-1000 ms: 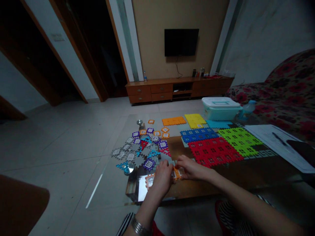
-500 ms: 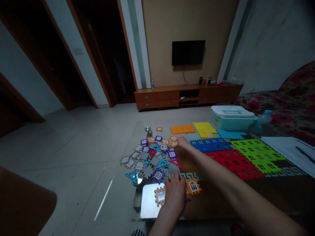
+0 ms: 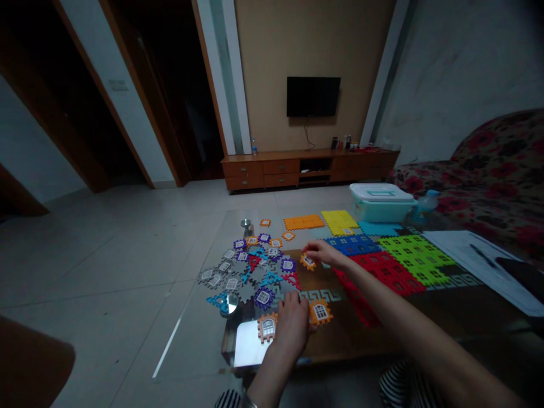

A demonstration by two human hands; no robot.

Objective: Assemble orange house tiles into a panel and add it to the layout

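Near the table's front edge, my left hand (image 3: 293, 317) is closed over orange window tiles. One orange window tile (image 3: 321, 313) sticks out on its right. A paler orange window tile (image 3: 267, 328) shows on its left, over the white corner pad. Whether these tiles are joined is hidden beneath my hand. Farther forward, my right hand (image 3: 323, 253) pinches another orange window tile (image 3: 308, 261) just above the tabletop. A pile of grey, purple, blue and red tiles lies left of it, with a purple window tile (image 3: 288, 264) nearest.
Joined panels lie on the right: red (image 3: 389, 272), green (image 3: 416, 258), blue (image 3: 352, 245), yellow (image 3: 335, 220) and orange (image 3: 304, 222). Behind them stand a lidded teal box (image 3: 380, 207) and a bottle (image 3: 426, 205). Paper (image 3: 471, 255) with a pen (image 3: 482, 256) lies far right.
My right hand has drawn an orange window tile away from the pile, back toward me. My left hand stays over its tiles. The whole view has shifted slightly.
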